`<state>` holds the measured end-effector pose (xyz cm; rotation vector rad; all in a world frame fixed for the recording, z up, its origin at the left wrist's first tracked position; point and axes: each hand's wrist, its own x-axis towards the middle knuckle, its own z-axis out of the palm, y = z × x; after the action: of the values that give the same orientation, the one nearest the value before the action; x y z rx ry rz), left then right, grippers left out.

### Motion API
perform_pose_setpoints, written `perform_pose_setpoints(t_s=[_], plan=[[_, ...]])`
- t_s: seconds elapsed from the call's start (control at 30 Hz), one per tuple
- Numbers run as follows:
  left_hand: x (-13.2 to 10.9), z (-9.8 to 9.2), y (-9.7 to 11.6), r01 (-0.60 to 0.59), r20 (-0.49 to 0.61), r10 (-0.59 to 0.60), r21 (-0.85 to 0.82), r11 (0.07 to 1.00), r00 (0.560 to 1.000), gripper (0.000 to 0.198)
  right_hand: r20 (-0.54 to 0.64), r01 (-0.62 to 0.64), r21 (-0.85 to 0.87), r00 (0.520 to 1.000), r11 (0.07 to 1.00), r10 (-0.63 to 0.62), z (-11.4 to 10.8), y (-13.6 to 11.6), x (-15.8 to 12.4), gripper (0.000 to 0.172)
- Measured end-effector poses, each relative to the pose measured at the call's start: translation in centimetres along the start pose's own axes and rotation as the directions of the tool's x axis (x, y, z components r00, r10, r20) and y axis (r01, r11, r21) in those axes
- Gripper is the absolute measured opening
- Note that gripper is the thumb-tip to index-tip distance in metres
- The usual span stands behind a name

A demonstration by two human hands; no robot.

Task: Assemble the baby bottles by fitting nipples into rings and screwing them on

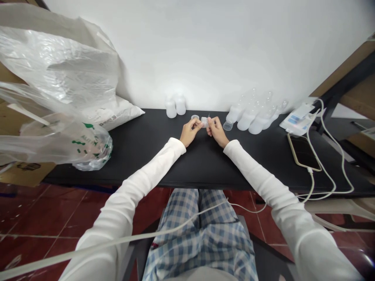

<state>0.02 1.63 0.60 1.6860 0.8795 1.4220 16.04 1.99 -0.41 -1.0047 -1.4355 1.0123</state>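
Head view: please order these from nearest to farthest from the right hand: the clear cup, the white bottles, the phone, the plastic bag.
From the right hand:
1. Clear cup: just right of the hand, on the table.
2. White bottles: to the left, by the wall.
3. Phone: far right on the table.
4. Plastic bag: far left, at the table's end.

A plastic piece (204,122) sits between the left hand (191,132) and right hand (216,132) above the desk (140,156); two bottles (175,106) stand behind, more bottles (252,117) lie rightward, a phone (303,152) beyond them, a plastic bag (67,140) far left.
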Motion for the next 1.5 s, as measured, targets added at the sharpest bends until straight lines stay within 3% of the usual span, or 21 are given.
perform_pose_setpoints(t_s=[0.07,0.17,0.27,0.37,0.47,0.6,0.73,0.8,0.87,0.97,1.07,1.17,1.3,1.4,1.5], plan=[[0.1,0.1,-0.1,0.06,-0.03,-0.063,-0.094,0.994,0.998,0.026,0.02,0.062,-0.029,0.998,0.998,-0.061,0.0,0.2,0.0,0.057],[0.5,0.1,-0.2,0.15,-0.062,-0.168,-0.235,0.96,0.984,0.023,0.065,0.231,-0.261,0.973,0.937,-0.222,-0.5,0.4,0.1,0.048],[0.9,0.0,0.0,0.223,-0.057,-0.256,-0.337,0.915,0.965,0.022,0.262,0.475,-0.53,0.879,0.702,-0.398,-1.6,0.2,0.4,0.04],[1.2,-0.4,0.4,0.326,0.007,-0.352,-0.39,0.861,0.936,0.025,0.492,0.637,-0.63,0.77,0.444,-0.407,-2.8,-0.3,0.8,0.033],[1.5,-0.7,0.6,0.408,0.061,-0.421,-0.407,0.817,0.905,0.028,0.567,0.685,-0.621,0.729,0.382,-0.385,-3.5,-0.8,0.9,0.033],[1.3,-0.7,0.4,0.459,0.087,-0.47,-0.428,0.779,0.878,0.032,0.547,0.676,-0.573,0.736,0.463,-0.398,-3.1,-0.8,0.4,0.029],[0.7,-0.1,0.2,0.371,0.019,-0.393,-0.375,0.849,0.919,0.031,0.323,0.498,-0.523,0.867,0.692,-0.38,-1.8,-0.5,-0.4,0.035],[0.5,0.3,0.1,0.27,0.009,-0.281,-0.309,0.912,0.96,0.026,0.149,0.331,-0.485,0.944,0.81,-0.296,-1.4,-0.5,-0.6,0.036],[0.4,0.4,0.1,0.169,0.027,-0.167,-0.237,0.957,0.986,0.025,0.035,0.155,-0.411,0.987,0.899,-0.154,-1.2,-0.6,-0.6,0.04],[0.4,0.3,0.0,0.12,0.045,-0.115,-0.161,0.98,0.992,0.03,0.025,0.053,-0.275,0.999,0.96,-0.048,-1.1,-0.7,-0.7,0.046],[0.5,0.1,-0.2,0.14,0.024,-0.138,-0.178,0.974,0.99,0.03,0.047,0.144,-0.275,0.989,0.95,-0.137,-1.0,-0.7,-0.7,0.048],[0.5,0.2,-0.2,0.14,-0.023,-0.151,-0.252,0.957,0.988,0.025,0.135,0.319,-0.453,0.948,0.832,-0.289,-1.1,-0.6,-0.5,0.043],[0.7,0.0,-0.1,0.193,-0.035,-0.215,-0.324,0.926,0.976,0.024,0.413,0.588,-0.625,0.807,0.514,-0.422,-2.3,-0.4,0.3,0.037],[1.4,-0.5,-0.2,0.332,0.084,-0.323,-0.326,0.885,0.943,0.024,0.584,0.704,-0.622,0.708,0.342,-0.397,-3.5,-0.3,0.9,0.033],[2.1,-1.0,-0.5,0.481,0.198,-0.441,-0.268,0.835,0.875,0.027,0.674,0.772,-0.556,0.635,0.307,-0.376,-4.4,-0.1,1.1,0.039]])
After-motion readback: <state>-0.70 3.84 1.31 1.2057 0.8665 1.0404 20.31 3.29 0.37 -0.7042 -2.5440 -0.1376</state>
